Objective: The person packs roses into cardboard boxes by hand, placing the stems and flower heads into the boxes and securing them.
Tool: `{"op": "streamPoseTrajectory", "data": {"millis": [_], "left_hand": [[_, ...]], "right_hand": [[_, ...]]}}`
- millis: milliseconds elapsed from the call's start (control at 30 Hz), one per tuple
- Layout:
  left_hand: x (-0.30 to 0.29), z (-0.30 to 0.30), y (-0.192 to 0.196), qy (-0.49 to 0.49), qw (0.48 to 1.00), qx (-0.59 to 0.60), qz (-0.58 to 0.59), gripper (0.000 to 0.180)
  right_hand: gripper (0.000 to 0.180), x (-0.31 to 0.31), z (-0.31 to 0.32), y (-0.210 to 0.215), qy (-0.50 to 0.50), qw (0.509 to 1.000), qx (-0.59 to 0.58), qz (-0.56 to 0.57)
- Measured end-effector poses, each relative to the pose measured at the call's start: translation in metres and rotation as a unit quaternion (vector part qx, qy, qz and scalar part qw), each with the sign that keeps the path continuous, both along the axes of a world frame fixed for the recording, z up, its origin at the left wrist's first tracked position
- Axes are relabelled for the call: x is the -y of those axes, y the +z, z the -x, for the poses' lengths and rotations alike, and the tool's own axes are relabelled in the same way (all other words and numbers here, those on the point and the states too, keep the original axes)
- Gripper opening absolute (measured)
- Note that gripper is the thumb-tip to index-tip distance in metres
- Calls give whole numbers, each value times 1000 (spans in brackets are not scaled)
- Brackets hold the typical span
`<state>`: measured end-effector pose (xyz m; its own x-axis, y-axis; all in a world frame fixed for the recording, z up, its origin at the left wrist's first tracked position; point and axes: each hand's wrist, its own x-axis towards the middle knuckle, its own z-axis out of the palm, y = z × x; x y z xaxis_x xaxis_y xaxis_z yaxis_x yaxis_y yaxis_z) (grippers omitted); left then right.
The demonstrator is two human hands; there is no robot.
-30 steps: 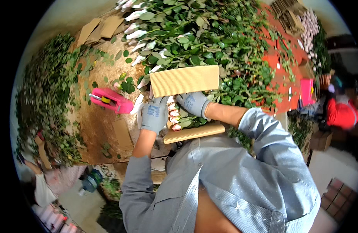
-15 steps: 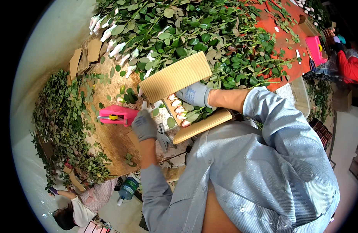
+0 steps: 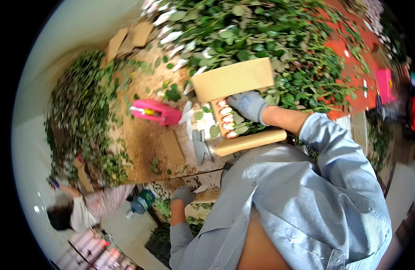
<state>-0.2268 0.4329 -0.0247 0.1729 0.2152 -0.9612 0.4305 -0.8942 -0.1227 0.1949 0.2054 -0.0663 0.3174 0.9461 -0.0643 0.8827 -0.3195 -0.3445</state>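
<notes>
Part-open tabletop (image 3: 142,141) — left fingers (image 3: 190,194) beyond its edge; right fingers (image 3: 236,98) at roses (image 3: 227,119); grips unclear

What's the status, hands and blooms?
Left hand low, apparently holding white slip. Right hand beside blooms, rowed between cardboard flaps. Pink dispenser clear, at left.

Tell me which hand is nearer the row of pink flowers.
Right. The right hand is beside the flowers, on their stem side; the left hand is farther off, past the table's near edge.
</notes>
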Motion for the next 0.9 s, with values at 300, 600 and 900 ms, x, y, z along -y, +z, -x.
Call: {"op": "streamPoseTrajectory", "data": {"millis": [300, 600, 900], "left_hand": [[1, -111, 5, 137, 841, 501, -148, 41], [-31, -249, -65, 110, 866, 440, -212, 52], [-36, -229, -21, 227, 791, 543, -167, 29]], "right_hand": [[37, 0, 10, 20, -48, 997, 11, 62], [38, 9, 10, 59, -14, 999, 11, 30], [33, 48, 21, 112, -93, 986, -75, -118]]}}
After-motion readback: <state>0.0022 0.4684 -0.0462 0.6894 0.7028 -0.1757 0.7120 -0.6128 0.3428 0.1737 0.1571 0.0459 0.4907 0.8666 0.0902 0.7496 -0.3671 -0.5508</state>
